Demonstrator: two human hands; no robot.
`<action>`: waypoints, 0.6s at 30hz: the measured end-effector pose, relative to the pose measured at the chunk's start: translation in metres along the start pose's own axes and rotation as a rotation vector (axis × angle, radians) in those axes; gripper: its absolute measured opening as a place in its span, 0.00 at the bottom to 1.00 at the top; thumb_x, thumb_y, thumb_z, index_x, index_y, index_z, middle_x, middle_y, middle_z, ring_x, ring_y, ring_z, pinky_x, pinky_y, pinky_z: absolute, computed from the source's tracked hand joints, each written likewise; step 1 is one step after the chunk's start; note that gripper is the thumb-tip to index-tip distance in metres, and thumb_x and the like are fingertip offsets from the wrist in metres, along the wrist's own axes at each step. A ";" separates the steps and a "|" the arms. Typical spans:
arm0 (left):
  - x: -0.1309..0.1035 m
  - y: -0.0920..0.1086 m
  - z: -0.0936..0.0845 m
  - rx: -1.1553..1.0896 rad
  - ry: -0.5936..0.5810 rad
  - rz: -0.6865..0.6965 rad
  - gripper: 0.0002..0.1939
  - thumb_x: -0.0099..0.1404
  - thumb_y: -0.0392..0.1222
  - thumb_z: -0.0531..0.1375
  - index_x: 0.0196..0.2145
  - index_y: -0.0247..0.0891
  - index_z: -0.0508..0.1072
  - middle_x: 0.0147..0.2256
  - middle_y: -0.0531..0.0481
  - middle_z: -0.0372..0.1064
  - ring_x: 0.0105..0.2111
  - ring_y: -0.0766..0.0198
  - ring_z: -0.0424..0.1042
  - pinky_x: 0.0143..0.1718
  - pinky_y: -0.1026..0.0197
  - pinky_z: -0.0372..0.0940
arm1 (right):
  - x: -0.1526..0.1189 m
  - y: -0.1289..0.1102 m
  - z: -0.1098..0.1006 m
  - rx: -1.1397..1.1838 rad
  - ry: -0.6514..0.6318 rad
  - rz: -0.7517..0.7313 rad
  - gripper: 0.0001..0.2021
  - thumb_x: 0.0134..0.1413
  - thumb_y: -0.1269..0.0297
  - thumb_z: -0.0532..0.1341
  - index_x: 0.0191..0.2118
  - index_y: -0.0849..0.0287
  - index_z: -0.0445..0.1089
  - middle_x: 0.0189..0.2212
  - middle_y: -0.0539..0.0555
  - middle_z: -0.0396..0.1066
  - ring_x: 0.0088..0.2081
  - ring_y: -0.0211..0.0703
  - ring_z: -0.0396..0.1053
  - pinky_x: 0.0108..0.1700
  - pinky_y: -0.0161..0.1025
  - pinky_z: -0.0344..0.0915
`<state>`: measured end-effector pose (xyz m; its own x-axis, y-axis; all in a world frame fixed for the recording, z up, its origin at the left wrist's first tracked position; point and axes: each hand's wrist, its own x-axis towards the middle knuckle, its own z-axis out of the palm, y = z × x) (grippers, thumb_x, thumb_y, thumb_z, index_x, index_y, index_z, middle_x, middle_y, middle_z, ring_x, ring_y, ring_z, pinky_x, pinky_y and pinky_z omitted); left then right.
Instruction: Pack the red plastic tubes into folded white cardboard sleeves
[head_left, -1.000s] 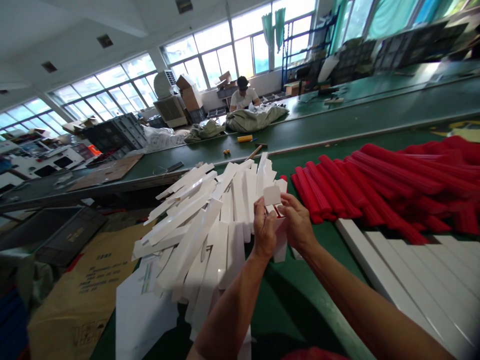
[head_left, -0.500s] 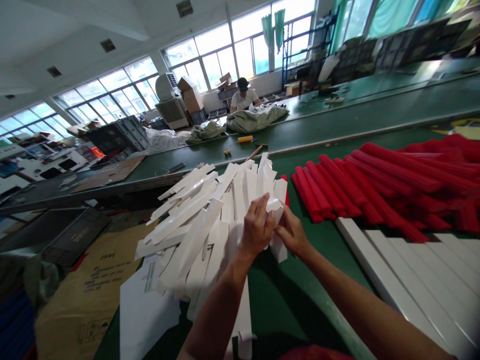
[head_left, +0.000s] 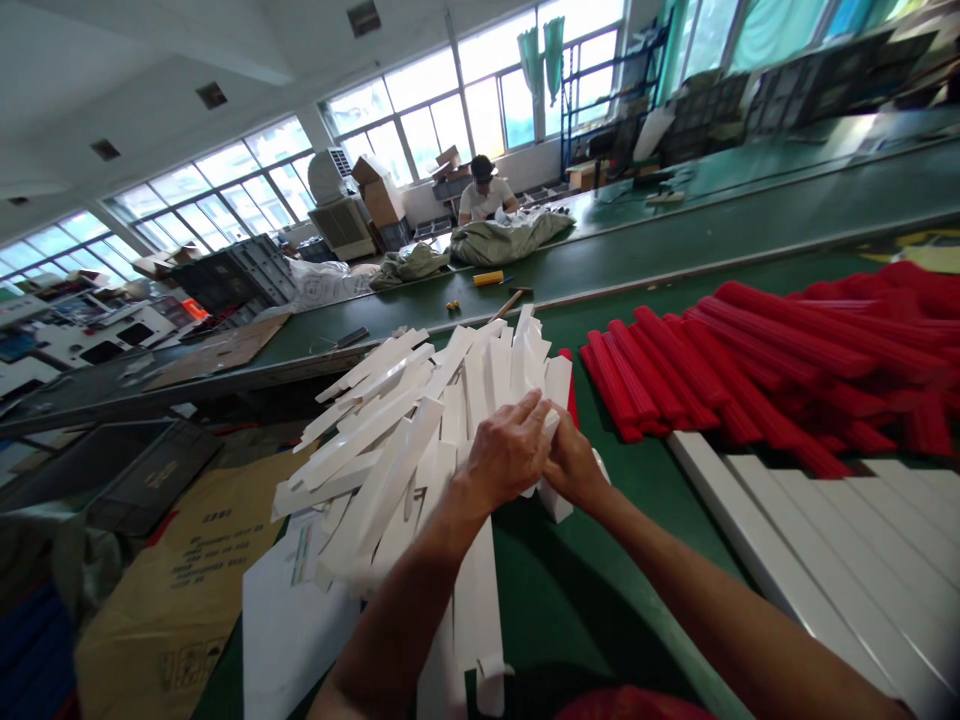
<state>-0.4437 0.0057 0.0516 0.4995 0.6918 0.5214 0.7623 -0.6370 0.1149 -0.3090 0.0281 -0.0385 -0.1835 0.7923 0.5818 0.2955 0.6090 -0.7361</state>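
Note:
My left hand (head_left: pixel 510 450) and my right hand (head_left: pixel 576 465) meet at the near end of a long white cardboard box (head_left: pixel 556 505). Both have their fingers closed around its end, which they partly hide. The box points away from me, along the right edge of a loose pile of flat white cartons (head_left: pixel 390 440). Just beyond my hands, a bit of red (head_left: pixel 571 390) shows beside the box. Another flat white carton (head_left: pixel 480 600) lies below my left wrist, pointing towards me.
Red ribbed tubes (head_left: pixel 720 370) are heaped on the right of the green table (head_left: pixel 622 600). Long white boxes (head_left: pixel 810 540) lie in a row nearer me. A hammer (head_left: pixel 510 303) and a yellow roll (head_left: pixel 488 278) lie farther back. A person (head_left: pixel 486 192) sits across the table.
My left hand has turned, its back now facing up, and its fingers have moved over the box end towards the right hand. The right hand has shifted slightly; the pile stays as it was.

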 end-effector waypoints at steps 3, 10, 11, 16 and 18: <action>0.001 0.000 0.001 0.074 -0.012 0.106 0.19 0.70 0.37 0.49 0.55 0.27 0.67 0.56 0.35 0.67 0.60 0.52 0.63 0.60 0.47 0.63 | 0.002 0.002 -0.001 -0.013 -0.018 -0.066 0.30 0.54 0.63 0.58 0.61 0.60 0.51 0.51 0.65 0.67 0.51 0.55 0.69 0.50 0.51 0.69; -0.011 0.000 0.029 0.155 0.133 0.072 0.22 0.71 0.36 0.48 0.59 0.23 0.62 0.59 0.32 0.63 0.65 0.51 0.55 0.63 0.46 0.60 | 0.006 0.011 0.001 0.028 -0.035 -0.166 0.26 0.56 0.67 0.55 0.60 0.59 0.51 0.53 0.65 0.64 0.54 0.53 0.66 0.53 0.51 0.67; -0.013 -0.001 0.031 0.156 0.140 0.063 0.22 0.71 0.36 0.48 0.59 0.24 0.62 0.59 0.32 0.63 0.65 0.51 0.55 0.63 0.46 0.60 | 0.006 0.011 0.001 0.032 -0.038 -0.176 0.26 0.56 0.67 0.55 0.60 0.59 0.51 0.53 0.65 0.64 0.54 0.53 0.66 0.54 0.51 0.67; -0.013 -0.003 0.031 0.147 0.066 0.048 0.21 0.70 0.36 0.48 0.59 0.28 0.64 0.58 0.36 0.64 0.62 0.51 0.59 0.61 0.46 0.62 | 0.009 0.011 -0.006 0.065 -0.098 -0.190 0.29 0.57 0.64 0.57 0.63 0.60 0.50 0.55 0.65 0.62 0.57 0.53 0.63 0.58 0.51 0.63; -0.012 -0.004 0.029 0.145 0.045 0.049 0.21 0.70 0.36 0.49 0.59 0.29 0.64 0.59 0.37 0.64 0.61 0.51 0.61 0.60 0.46 0.62 | 0.012 0.016 -0.019 0.113 -0.199 -0.157 0.31 0.56 0.61 0.61 0.63 0.60 0.52 0.58 0.64 0.62 0.59 0.53 0.62 0.60 0.51 0.60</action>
<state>-0.4408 0.0098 0.0198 0.5209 0.6432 0.5613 0.7906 -0.6115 -0.0330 -0.2888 0.0464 -0.0368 -0.4028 0.6726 0.6208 0.1444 0.7165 -0.6825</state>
